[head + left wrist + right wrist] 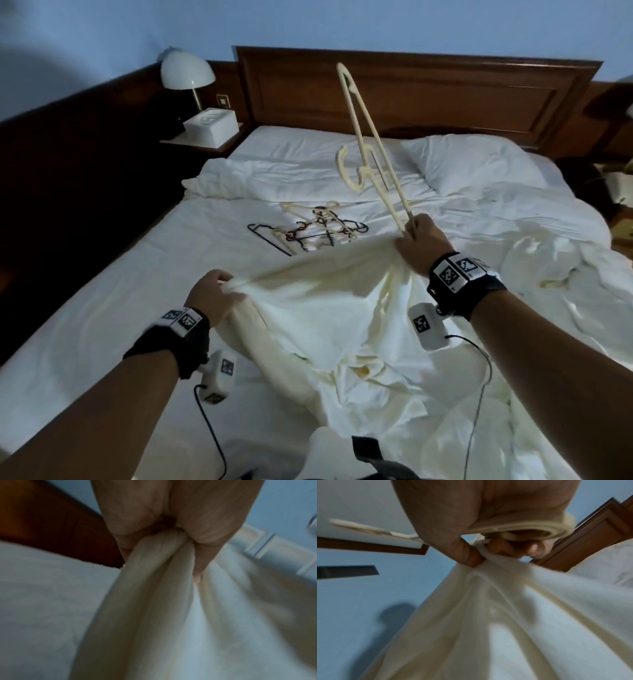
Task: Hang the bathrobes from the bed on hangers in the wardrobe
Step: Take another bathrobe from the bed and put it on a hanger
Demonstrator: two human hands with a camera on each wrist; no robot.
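Note:
A cream bathrobe [329, 301] is stretched above the bed between my two hands, its lower part heaped near the bed's front edge. My left hand [219, 294] grips a bunched fold of it [154, 563]. My right hand [419, 240] holds one end of a cream plastic hanger [370, 144] that sticks up toward the headboard, and it pinches the robe's cloth [488, 563] together with the hanger [522, 530]. More white fabric [555, 274] lies crumpled at the right of the bed.
A tangled pile of cream, black and red hangers [315, 229] lies mid-bed. A pillow [472, 164] rests by the wooden headboard [428, 92]. At the back left, a white lamp [186, 73] and a white box [210, 126] stand on a bedside shelf. No wardrobe is in view.

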